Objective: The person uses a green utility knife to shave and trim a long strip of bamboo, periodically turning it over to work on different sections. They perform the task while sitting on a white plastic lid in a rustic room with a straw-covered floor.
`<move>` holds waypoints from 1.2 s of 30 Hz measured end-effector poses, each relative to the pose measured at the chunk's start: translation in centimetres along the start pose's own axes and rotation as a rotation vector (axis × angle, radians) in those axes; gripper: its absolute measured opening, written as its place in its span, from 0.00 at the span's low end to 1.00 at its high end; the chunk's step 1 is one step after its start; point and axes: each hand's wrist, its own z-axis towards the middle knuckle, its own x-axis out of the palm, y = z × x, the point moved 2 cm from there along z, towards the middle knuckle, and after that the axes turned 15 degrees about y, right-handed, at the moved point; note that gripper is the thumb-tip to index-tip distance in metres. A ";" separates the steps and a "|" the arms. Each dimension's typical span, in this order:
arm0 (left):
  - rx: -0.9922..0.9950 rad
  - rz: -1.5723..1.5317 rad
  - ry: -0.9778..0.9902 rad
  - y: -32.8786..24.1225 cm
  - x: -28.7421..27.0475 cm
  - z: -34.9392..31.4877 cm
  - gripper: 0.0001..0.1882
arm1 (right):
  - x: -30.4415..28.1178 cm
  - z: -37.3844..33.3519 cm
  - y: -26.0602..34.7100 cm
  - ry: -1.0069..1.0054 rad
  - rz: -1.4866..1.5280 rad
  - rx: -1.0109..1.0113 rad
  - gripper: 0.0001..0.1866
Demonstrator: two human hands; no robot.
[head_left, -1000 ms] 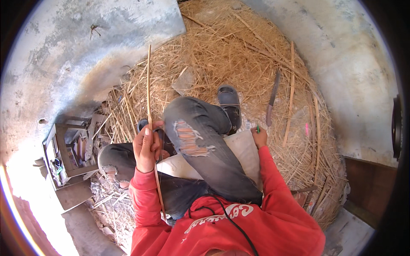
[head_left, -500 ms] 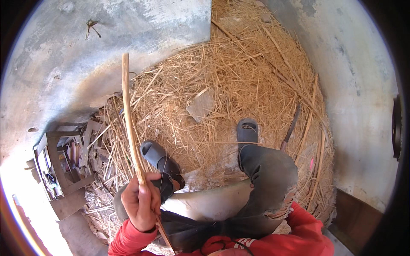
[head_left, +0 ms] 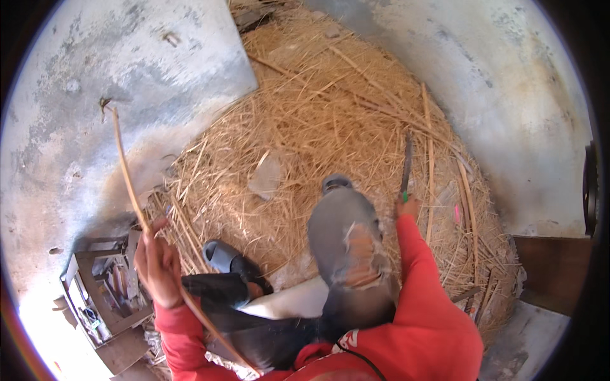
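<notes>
My left hand (head_left: 156, 259) grips a long thin cane strip (head_left: 127, 178) that arcs up and to the left over the concrete floor. My right hand (head_left: 406, 204) reaches forward past my raised right knee (head_left: 349, 235) and holds a long dark blade with a green handle (head_left: 406, 166), which points up over the straw pile (head_left: 330, 127). I sit on the ground with my legs drawn up. My left foot wears a dark sandal (head_left: 222, 254) and my right foot (head_left: 335, 183) rests on the straw.
A flat grey stone (head_left: 267, 176) lies on the straw. A low wooden box of tools (head_left: 101, 292) stands at my left. Long cane strips (head_left: 432, 171) lie across the pile's right side. A dark wooden board (head_left: 546, 273) is at the right, on grey concrete floor (head_left: 127, 76).
The view has shifted. My left hand swung the cane strip out to the left, and my right hand came into view holding the blade over the straw.
</notes>
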 end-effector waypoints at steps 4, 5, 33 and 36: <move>0.031 -0.044 -0.045 1.0 1.5 -3.3 0.25 | 1.6 3.1 -4.9 -0.035 -0.136 0.052 0.25; 0.003 0.038 -0.077 1.2 1.6 -3.6 0.25 | 2.0 2.7 -4.4 -0.031 -0.133 0.051 0.24; 0.367 -0.201 0.077 -9.9 -0.1 -12.4 0.26 | -10.7 -13.4 -14.0 -0.304 0.613 -0.073 0.16; 0.466 -0.197 0.100 -15.1 -1.5 -14.9 0.27 | -9.6 -17.0 -7.0 -0.230 0.638 -0.288 0.14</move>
